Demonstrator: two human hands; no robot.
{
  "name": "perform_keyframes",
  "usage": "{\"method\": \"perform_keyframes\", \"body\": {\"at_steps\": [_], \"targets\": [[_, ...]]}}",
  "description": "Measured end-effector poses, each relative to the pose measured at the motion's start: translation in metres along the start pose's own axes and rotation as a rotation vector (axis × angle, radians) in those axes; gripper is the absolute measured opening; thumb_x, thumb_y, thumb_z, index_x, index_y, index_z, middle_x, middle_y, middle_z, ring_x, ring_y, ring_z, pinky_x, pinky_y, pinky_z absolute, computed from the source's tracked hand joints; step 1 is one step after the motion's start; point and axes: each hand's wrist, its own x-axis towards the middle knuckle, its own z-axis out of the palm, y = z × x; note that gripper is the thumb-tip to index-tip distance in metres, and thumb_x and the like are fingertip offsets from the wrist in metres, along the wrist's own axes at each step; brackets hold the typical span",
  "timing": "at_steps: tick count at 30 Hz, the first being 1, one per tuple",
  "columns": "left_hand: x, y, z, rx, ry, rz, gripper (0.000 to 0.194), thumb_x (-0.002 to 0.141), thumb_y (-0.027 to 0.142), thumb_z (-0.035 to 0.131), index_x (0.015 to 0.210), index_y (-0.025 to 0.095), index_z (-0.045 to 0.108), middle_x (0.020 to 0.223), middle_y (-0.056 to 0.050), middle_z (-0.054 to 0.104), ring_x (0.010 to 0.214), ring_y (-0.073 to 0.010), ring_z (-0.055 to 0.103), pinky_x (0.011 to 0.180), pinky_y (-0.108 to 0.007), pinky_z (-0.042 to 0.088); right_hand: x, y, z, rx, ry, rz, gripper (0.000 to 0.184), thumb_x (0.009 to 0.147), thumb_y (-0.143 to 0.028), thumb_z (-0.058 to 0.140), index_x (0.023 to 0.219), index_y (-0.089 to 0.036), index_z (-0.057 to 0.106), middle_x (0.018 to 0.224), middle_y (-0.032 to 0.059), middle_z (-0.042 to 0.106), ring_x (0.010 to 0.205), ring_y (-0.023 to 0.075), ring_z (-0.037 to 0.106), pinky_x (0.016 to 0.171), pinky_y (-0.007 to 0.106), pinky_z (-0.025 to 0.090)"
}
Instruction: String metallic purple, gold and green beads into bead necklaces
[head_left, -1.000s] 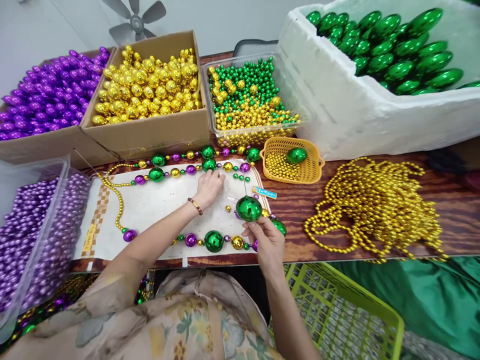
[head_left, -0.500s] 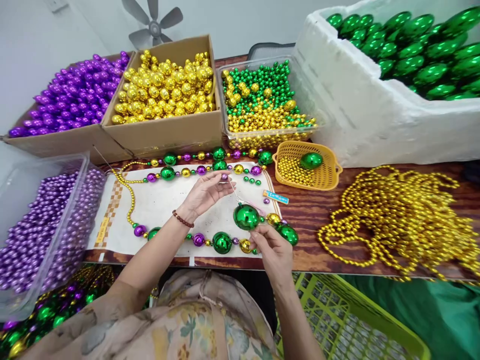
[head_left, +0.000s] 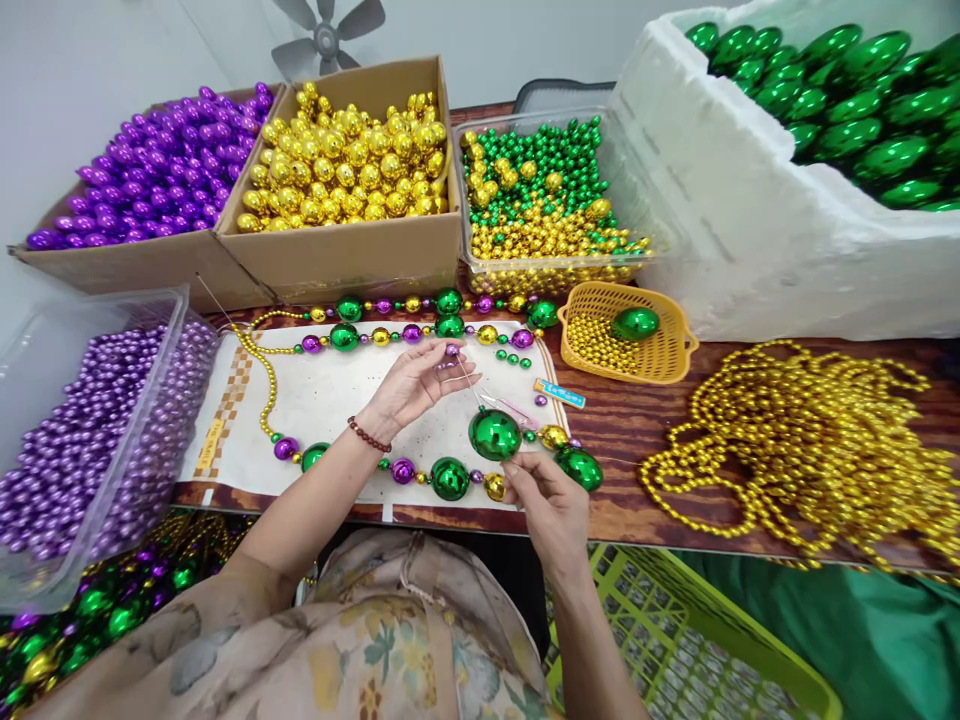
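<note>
My left hand [head_left: 412, 388] is over the white cloth, its thumb and index finger closed on a small purple bead [head_left: 451, 351] while the other fingers stay loosely bent. A thin thread runs from there down to a large green bead [head_left: 494, 434]. At that bead's lower end, my right hand [head_left: 551, 505] pinches with thumb and forefinger; whether it grips the bead or its thread end is hard to see. Around the cloth [head_left: 360, 390] lies a bead garland [head_left: 450, 478] of green, purple and gold. A few small green beads [head_left: 514, 358] rest to the right.
An orange basket [head_left: 574, 350] holds small gold beads and a green one. Gold bead strands [head_left: 795, 450] are heaped at right. Boxes of purple [head_left: 112, 262] and gold beads [head_left: 337, 255], a clear tub [head_left: 555, 265] and a foam box [head_left: 705, 240] stand behind. A blue-labelled item [head_left: 559, 393] lies nearby.
The camera view has shifted slightly, so the scene sits a little further right. Both hands keep nearly the same pose, with the purple bead and the large green bead between them.
</note>
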Motion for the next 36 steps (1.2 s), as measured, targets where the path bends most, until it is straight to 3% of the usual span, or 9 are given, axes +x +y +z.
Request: {"method": "perform_keyframes", "body": {"at_steps": [10,16,22,24,27,29,32,34,36], "targets": [[0.001,-0.002,-0.004,0.013,-0.028,0.007,0.007,0.091,0.017,0.070,0.094,0.012,0.072,0.086,-0.006,0.073,0.083,-0.0195,0.075,0.095,-0.043,0.060,-0.003,0.001,0.002,-0.016,-0.003,0.019,0.023,0.085,-0.034,0.067,0.069,-0.018,0.064,0.054,-0.0029,0.057,0.045,0.0091,0.051,0.047,0.020,0.040],[0.000,-0.002,-0.007,0.070,-0.043,0.023,0.016,0.086,0.023,0.078,0.097,0.014,0.074,0.088,-0.006,0.074,0.086,-0.0198,0.075,0.099,-0.045,0.057,-0.004,0.004,0.004,0.023,0.037,0.071,0.023,0.083,-0.037,0.069,0.072,-0.017,0.066,0.053,-0.0032,0.057,0.044,0.0089,0.050,0.046,0.020,0.040],[-0.006,-0.028,0.007,0.123,-0.003,0.053,0.026,0.082,0.035,0.081,0.097,0.016,0.074,0.094,-0.005,0.071,0.086,-0.0167,0.072,0.081,-0.030,0.057,0.012,0.005,0.027,0.140,0.050,0.142,0.032,0.077,-0.048,0.075,0.073,-0.017,0.067,0.060,0.0002,0.064,0.044,0.0101,0.053,0.043,0.021,0.041],[-0.006,-0.039,0.015,0.120,0.054,0.113,0.028,0.083,0.042,0.078,0.094,0.016,0.072,0.090,-0.004,0.069,0.081,-0.0154,0.070,0.073,-0.027,0.056,0.018,0.006,0.036,0.163,0.053,0.149,0.036,0.076,-0.051,0.076,0.073,-0.018,0.065,0.062,0.0003,0.065,0.043,0.0102,0.053,0.042,0.021,0.042],[-0.001,-0.046,0.022,0.199,0.112,0.234,0.027,0.086,0.044,0.072,0.091,0.017,0.069,0.077,0.000,0.064,0.070,-0.0126,0.067,0.065,-0.024,0.052,0.026,0.005,0.034,0.126,-0.049,0.140,0.037,0.078,-0.054,0.074,0.074,-0.018,0.066,0.065,0.0009,0.067,0.044,0.0119,0.058,0.041,0.022,0.043],[0.004,-0.042,0.024,0.385,0.038,0.303,0.026,0.089,0.042,0.066,0.086,0.016,0.069,0.070,0.001,0.062,0.065,-0.0113,0.064,0.063,-0.023,0.049,0.034,-0.001,0.023,0.050,-0.051,0.081,0.033,0.081,-0.051,0.072,0.079,-0.018,0.070,0.060,-0.0011,0.065,0.044,0.0122,0.058,0.043,0.022,0.044],[0.010,-0.032,0.025,0.765,-0.208,0.337,0.026,0.092,0.037,0.060,0.079,0.016,0.069,0.068,0.000,0.064,0.065,-0.0107,0.060,0.065,-0.024,0.046,0.054,-0.019,0.006,-0.020,0.095,-0.055,0.026,0.085,-0.044,0.071,0.091,-0.019,0.075,0.053,-0.0050,0.058,0.042,0.0104,0.051,0.045,0.022,0.044],[0.012,-0.026,0.027,0.987,-0.333,0.347,0.026,0.093,0.032,0.056,0.076,0.017,0.067,0.069,0.000,0.064,0.066,-0.0105,0.057,0.066,-0.024,0.044,0.071,-0.033,0.002,0.015,0.072,-0.099,0.023,0.082,-0.040,0.074,0.093,-0.020,0.076,0.058,-0.0046,0.061,0.040,0.0087,0.049,0.042,0.022,0.041],[0.013,-0.022,0.030,1.132,-0.372,0.365,0.026,0.093,0.029,0.052,0.075,0.017,0.066,0.071,0.000,0.064,0.066,-0.0105,0.055,0.066,-0.025,0.043,0.088,-0.045,0.000,0.092,0.030,-0.139,0.018,0.079,-0.037,0.077,0.082,-0.019,0.075,0.063,-0.0034,0.064,0.039,0.0072,0.048,0.040,0.021,0.039]]}}
